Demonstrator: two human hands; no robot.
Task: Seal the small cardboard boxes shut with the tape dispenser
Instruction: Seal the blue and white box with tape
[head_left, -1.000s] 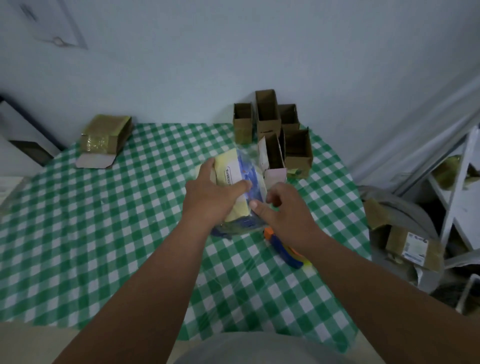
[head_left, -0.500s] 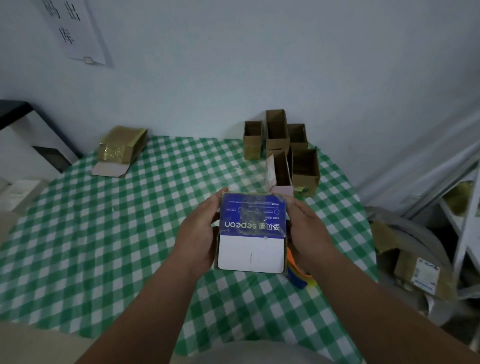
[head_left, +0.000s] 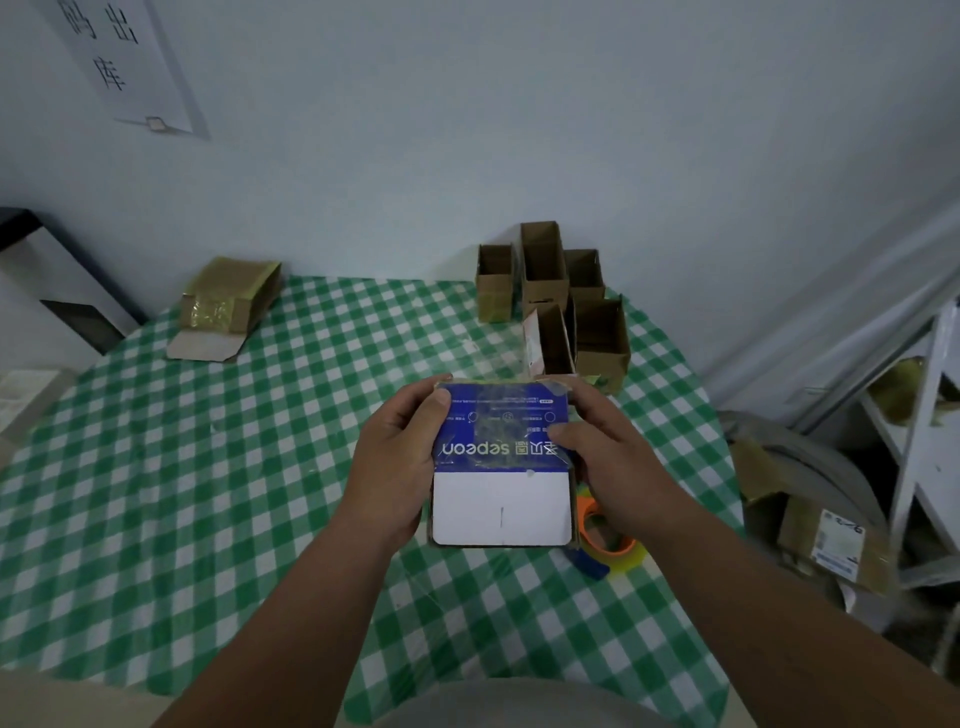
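A small blue and white box (head_left: 501, 499) printed "sepeon" is held above the table, its big face tilted toward me. My left hand (head_left: 400, 457) grips its left side, thumb on the top corner. My right hand (head_left: 605, 457) grips the right side, thumb lying across the blue face. Clear tape glints over the blue part. The tape dispenser (head_left: 608, 545), orange with a blue handle and a yellowish roll, lies on the table below the box's right edge, partly hidden by it and by my right wrist.
Several open brown cardboard boxes (head_left: 550, 291) stand at the table's far right. A taped brown box (head_left: 228, 306) lies on its side at the far left. The round table (head_left: 208, 467) has a green checked cloth. Boxes and a white shelf (head_left: 919, 426) crowd the floor on the right.
One second ago the box stood low on the table with my right index finger on it. Both hands lifted it and turned its blue and white face toward me; since then it barely moved.
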